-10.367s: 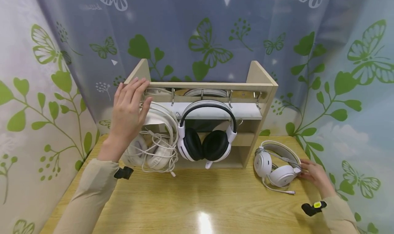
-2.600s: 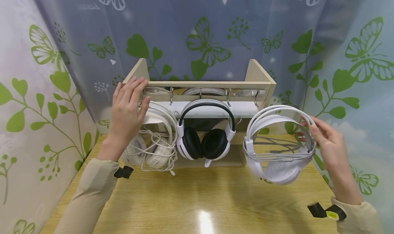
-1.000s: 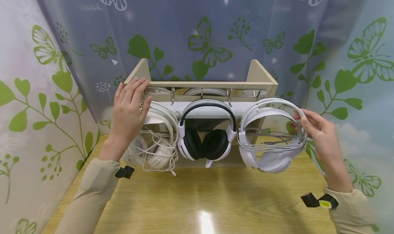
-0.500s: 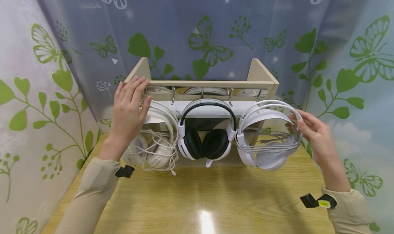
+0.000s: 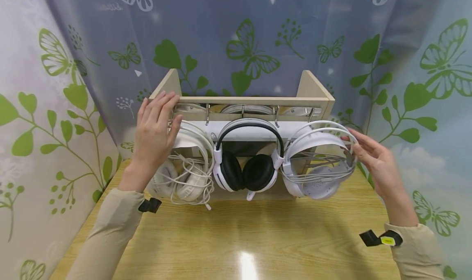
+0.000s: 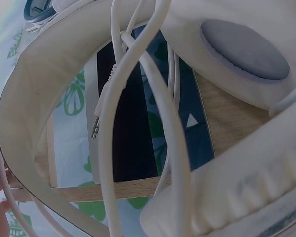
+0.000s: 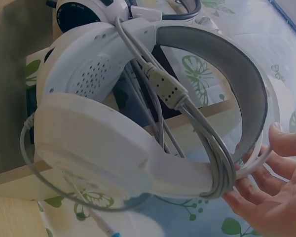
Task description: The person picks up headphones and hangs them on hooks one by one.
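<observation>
A wooden rack (image 5: 254,101) with metal hooks stands at the back of the table. My left hand (image 5: 156,122) rests flat with straight fingers on its left end, over a white headset (image 5: 186,165) hanging there in tangled cable (image 6: 138,123). A black-and-white headset (image 5: 248,165) hangs in the middle. My right hand (image 5: 355,145) pinches the thin outer band of a second white headset (image 5: 317,165), held up against the rack's right end under the last hook (image 5: 309,116). Its grey cable (image 7: 207,143) is wound round the band (image 7: 222,79). I cannot tell whether the band sits on the hook.
The wooden table (image 5: 236,239) runs from the rack to the near edge. Curtains printed with butterflies and leaves (image 5: 243,38) close in the back and both sides. More headbands (image 5: 247,109) show behind the rack's top rail.
My right hand lifted the white headset off the table and has carried it left and back to the rack's right end. My left hand has stayed on the rack.
</observation>
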A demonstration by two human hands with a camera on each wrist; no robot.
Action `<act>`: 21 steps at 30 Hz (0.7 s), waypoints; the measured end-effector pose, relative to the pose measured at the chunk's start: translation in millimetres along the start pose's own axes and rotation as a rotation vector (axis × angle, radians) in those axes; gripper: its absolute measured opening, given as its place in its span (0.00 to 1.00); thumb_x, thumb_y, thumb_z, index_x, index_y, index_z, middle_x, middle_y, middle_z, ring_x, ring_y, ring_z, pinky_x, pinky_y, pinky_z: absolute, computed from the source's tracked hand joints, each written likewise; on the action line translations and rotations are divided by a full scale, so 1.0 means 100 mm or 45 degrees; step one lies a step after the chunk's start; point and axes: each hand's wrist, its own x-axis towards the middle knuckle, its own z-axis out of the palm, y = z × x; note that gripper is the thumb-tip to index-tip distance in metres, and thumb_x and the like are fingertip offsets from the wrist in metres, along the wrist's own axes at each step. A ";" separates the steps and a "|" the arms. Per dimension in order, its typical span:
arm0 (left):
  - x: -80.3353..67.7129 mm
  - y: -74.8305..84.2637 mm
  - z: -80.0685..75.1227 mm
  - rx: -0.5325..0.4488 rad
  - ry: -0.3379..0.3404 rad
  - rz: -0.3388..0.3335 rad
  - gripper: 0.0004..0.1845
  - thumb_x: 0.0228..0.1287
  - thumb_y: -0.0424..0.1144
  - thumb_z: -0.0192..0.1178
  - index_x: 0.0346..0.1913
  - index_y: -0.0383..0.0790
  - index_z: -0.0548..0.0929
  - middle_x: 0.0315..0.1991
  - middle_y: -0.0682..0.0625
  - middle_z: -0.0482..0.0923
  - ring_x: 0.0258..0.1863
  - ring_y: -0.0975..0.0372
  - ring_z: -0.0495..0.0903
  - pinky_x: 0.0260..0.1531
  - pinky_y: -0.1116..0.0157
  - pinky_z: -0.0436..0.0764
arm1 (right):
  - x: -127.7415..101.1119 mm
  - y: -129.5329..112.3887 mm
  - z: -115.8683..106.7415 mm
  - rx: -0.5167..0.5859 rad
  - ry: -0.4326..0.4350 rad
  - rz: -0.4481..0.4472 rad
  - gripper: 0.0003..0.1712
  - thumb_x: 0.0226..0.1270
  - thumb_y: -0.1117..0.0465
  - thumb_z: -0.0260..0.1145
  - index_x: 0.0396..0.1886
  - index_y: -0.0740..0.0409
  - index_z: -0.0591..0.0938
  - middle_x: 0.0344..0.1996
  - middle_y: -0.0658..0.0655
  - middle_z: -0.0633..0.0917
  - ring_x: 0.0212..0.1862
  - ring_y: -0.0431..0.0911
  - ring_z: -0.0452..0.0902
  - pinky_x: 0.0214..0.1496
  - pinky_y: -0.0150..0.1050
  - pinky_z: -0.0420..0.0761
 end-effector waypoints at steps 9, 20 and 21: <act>0.01 0.01 -0.01 -0.004 -0.003 0.000 0.28 0.82 0.52 0.43 0.69 0.33 0.74 0.68 0.38 0.73 0.72 0.46 0.67 0.77 0.49 0.51 | -0.01 0.03 -0.02 -0.080 0.045 0.083 0.27 0.78 0.65 0.59 0.74 0.59 0.71 0.52 0.41 0.88 0.58 0.34 0.79 0.57 0.23 0.71; 0.00 0.00 -0.02 -0.008 -0.025 -0.010 0.29 0.82 0.54 0.41 0.70 0.35 0.73 0.69 0.40 0.73 0.73 0.47 0.66 0.77 0.47 0.52 | -0.05 0.07 -0.02 -0.086 0.039 0.073 0.26 0.78 0.67 0.58 0.73 0.58 0.72 0.51 0.40 0.88 0.58 0.33 0.79 0.56 0.22 0.73; -0.01 -0.01 -0.02 -0.015 -0.027 -0.014 0.30 0.82 0.54 0.41 0.70 0.36 0.73 0.69 0.41 0.72 0.73 0.48 0.66 0.77 0.47 0.51 | -0.05 0.07 -0.02 -0.082 0.043 0.071 0.26 0.78 0.67 0.58 0.73 0.58 0.72 0.51 0.40 0.88 0.57 0.33 0.79 0.56 0.22 0.73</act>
